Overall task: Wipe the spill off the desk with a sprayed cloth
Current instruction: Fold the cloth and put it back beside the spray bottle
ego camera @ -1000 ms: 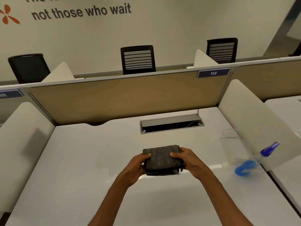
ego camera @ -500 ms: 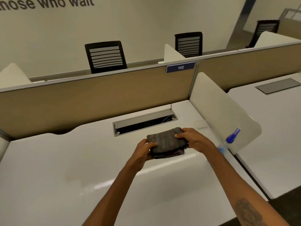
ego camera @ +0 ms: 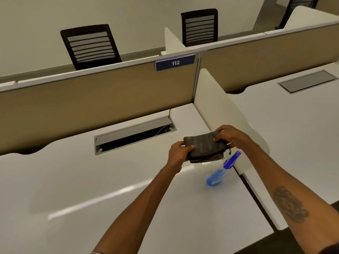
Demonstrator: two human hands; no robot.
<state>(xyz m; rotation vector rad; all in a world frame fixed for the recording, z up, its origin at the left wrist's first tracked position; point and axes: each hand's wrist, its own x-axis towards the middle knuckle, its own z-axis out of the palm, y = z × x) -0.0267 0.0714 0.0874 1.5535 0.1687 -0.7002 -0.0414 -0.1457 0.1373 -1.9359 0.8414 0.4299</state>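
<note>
Head view: folded grey cloth (ego camera: 202, 146) held above white desk (ego camera: 91, 189), left hand (ego camera: 178, 154) and right hand (ego camera: 230, 137) pinching opposite ends. Soft, light, limp; likely best gripped at folded edge. Clear spray bottle (ego camera: 222, 170), blue liquid, just below-right; probably smooth, take by neck.

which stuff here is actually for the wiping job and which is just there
For the job: grey cloth held by left hand and right hand; blue spray bottle; white desk.

Just there: two black chairs, cable tray, 112 sign, side divider.
</note>
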